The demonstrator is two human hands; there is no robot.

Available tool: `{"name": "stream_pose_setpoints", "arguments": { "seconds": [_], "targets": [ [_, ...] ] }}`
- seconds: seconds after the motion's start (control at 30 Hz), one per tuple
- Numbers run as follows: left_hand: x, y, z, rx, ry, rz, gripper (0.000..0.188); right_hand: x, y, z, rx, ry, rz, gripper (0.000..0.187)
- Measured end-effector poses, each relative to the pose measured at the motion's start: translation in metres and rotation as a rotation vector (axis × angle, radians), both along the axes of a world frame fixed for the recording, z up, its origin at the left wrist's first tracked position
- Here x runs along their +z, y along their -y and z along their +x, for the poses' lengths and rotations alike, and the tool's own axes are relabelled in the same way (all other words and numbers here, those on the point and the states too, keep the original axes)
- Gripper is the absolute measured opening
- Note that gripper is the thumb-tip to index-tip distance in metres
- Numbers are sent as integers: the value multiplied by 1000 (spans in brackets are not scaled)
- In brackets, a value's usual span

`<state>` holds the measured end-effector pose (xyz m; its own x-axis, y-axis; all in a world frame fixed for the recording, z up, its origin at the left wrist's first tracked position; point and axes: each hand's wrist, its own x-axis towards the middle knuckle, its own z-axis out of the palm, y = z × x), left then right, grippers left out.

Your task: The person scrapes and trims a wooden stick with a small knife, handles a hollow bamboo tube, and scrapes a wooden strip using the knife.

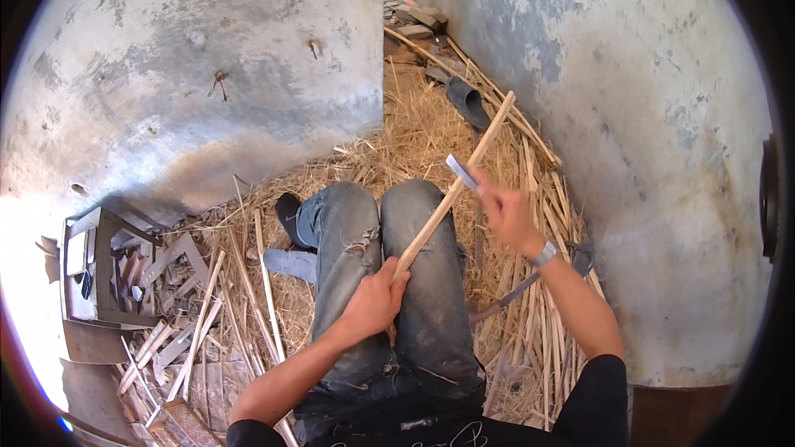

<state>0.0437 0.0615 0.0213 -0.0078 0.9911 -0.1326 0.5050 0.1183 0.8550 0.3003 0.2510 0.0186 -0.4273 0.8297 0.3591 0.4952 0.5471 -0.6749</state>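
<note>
My left hand [377, 298] is closed around the lower part of a pale wooden stick [436, 213], above my lap. The stick slants up and away to the right, its far end in the air over the floor. In my right hand [507, 213], slightly blurred, is a knife with a short, light blade [460, 171]; its handle is mostly hidden by my fingers. The blade lies at the stick's upper half, pointing up and to the left. Whether its edge touches the wood I cannot tell.
Shavings [414, 108] cover the floor around my bent legs. Long split strips [530, 339] lie along the right wall, with a dark slipper [466, 102] farther off. At left are a wooden frame [103, 265], scraps and more strips [269, 290]. Two plastered walls [273, 58] enclose the spot.
</note>
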Motion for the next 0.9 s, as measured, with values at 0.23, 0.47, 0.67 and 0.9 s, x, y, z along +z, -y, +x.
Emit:
{"name": "stream_pose_setpoints", "arguments": {
  "seconds": [0.23,0.47,0.67,0.9],
  "targets": [
    [-12,-9,3,-12,19,57,24,4,55,-32,132,65,0,26],
    [-11,-8,-1,-19,85,48,23,19,48,-40,-57,-2,-7,17],
    [-6,-7,-1,-2,72,15,26,27,47,-31,-14,60,-69,23],
    [-12,-11,-4,-57,119,21,27,6,89,-43,206,-24,-152,22]
  ]
}}
